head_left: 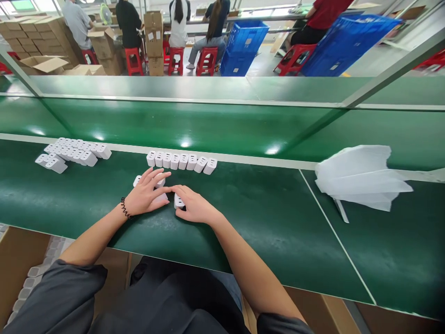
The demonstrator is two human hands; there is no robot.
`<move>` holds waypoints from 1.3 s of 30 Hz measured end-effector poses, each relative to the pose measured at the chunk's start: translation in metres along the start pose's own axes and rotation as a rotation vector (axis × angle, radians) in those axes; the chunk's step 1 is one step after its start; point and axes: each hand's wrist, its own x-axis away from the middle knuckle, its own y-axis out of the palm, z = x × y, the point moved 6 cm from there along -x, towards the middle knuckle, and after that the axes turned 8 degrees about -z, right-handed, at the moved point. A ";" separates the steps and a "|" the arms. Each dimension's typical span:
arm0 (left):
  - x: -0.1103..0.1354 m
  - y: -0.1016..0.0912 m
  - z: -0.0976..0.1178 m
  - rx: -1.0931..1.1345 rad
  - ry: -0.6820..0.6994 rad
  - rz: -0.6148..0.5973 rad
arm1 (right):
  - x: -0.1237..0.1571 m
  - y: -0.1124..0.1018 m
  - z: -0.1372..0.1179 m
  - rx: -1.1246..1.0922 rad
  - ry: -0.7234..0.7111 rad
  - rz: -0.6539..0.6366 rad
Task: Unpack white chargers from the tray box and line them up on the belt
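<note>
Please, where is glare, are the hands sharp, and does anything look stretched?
Head view: glare spots on the green surface beyond the white blocks; head view: left hand and right hand look fairly sharp; head view: blue crates at upper right look slanted, stretched.

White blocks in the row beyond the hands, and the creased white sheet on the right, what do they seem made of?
White blocks: probably hard plastic, smooth and satiny, judging by their even colour and rounded corners.
White sheet: thin plastic, foam or paper, matte; its soft folds leave it open.
</note>
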 end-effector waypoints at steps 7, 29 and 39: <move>0.005 -0.002 -0.029 0.025 -0.210 0.003 | -0.017 0.015 0.001 -0.022 0.040 0.180; 0.013 0.017 -0.051 0.086 -0.228 -0.152 | -0.042 -0.026 -0.015 0.225 0.116 0.122; 0.010 0.020 -0.048 0.008 -0.254 -0.189 | -0.039 -0.016 0.023 -0.582 0.083 0.325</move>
